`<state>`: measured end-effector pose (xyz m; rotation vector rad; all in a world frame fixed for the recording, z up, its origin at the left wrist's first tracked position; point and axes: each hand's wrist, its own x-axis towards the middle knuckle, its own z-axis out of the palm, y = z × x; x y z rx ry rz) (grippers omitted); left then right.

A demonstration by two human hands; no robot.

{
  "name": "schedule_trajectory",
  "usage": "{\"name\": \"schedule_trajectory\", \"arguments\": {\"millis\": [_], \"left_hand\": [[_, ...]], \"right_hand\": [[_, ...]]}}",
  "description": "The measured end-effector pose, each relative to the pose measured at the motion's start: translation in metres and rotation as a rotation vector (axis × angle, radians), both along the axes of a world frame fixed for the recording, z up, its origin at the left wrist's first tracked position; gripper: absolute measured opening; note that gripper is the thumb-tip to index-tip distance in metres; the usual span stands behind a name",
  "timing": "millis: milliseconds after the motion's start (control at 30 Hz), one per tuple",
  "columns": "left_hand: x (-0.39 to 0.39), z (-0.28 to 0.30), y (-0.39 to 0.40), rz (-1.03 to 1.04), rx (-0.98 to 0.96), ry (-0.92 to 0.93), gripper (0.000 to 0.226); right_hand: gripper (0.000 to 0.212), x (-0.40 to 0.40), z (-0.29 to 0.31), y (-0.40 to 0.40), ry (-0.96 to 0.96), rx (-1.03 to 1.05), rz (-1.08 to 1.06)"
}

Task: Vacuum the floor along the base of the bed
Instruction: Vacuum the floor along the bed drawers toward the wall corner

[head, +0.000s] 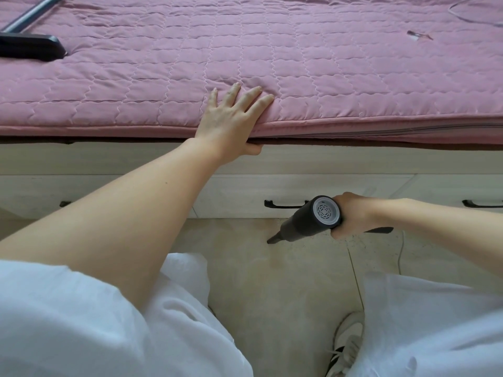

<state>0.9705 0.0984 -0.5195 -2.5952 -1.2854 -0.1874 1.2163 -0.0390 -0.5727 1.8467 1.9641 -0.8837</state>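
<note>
Floor-brush tube (32, 14) cut off at top edge; left thumb hidden under quilt (272, 50) edge; shoe (345, 346) partly covered.

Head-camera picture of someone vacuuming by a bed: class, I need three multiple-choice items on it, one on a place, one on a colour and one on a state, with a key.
1. Where does the nozzle of the handheld vacuum point?
A. At the floor near the bed base
B. At the quilt
C. At the ceiling

2. What colour is the quilted cover on the bed?
A. Green
B. Pink
C. Yellow

3. What is the left hand doing?
A. Gripping a drawer handle
B. Hanging free in the air
C. Resting on the mattress edge, fingers spread on top

Key: 1 A, the right hand holds the vacuum angled down so that its narrow tip is at the tile floor in front of the drawers. 2 B, the cover is pink all over. 3 C, the fingers lie flat on the cover and the thumb tucks under the edge.
</note>
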Motion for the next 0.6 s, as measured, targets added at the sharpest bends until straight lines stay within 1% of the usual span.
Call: {"name": "schedule_trajectory", "arguments": {"millis": [100, 200, 300, 400, 600], "left_hand": [[0.0003, 0.0001, 0.0, 0.0, -0.008, 0.003, 0.104], [0.0003, 0.0, 0.0003, 0.0, -0.009, 0.002, 0.103], [0.0001, -0.0002, 0.0003, 0.002, -0.01, -0.004, 0.102], [0.0, -0.001, 0.0003, -0.002, -0.007, -0.008, 0.102], [-0.0002, -0.0009, 0.0005, -0.003, -0.001, 0.004, 0.103]], "right_hand": [[0.025, -0.0035, 0.0039, -0.0001, -0.01, -0.005, 0.016], [0.021, -0.0025, 0.0023, -0.0018, -0.007, -0.027, 0.012], [0.028, -0.0019, -0.0003, -0.0038, -0.006, -0.054, 0.004], [0.031, -0.0038, -0.0002, -0.0045, -0.01, -0.079, 0.02], [0.02, 0.0055, 0.0025, -0.0047, -0.015, -0.037, -0.01]]}}
